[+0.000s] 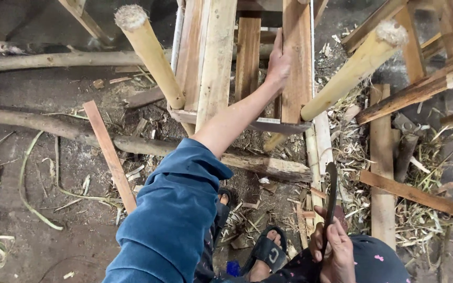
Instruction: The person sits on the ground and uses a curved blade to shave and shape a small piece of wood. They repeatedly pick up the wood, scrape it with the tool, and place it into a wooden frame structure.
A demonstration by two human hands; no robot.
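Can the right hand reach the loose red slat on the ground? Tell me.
Probably not: the right hand grips a blade, and the slat lies beyond the left arm.

The left arm stretches far forward and up from the body, its blue sleeve pushed back to the elbow and the forearm bare. The left hand [279, 63] ends it, wrist bent slightly, palm pressed flat and fingers pointing away. The right hand [334, 246] sits low and close to the body, well apart from the left, knuckles outward and fingers curled tight in a closed fist-like grip.
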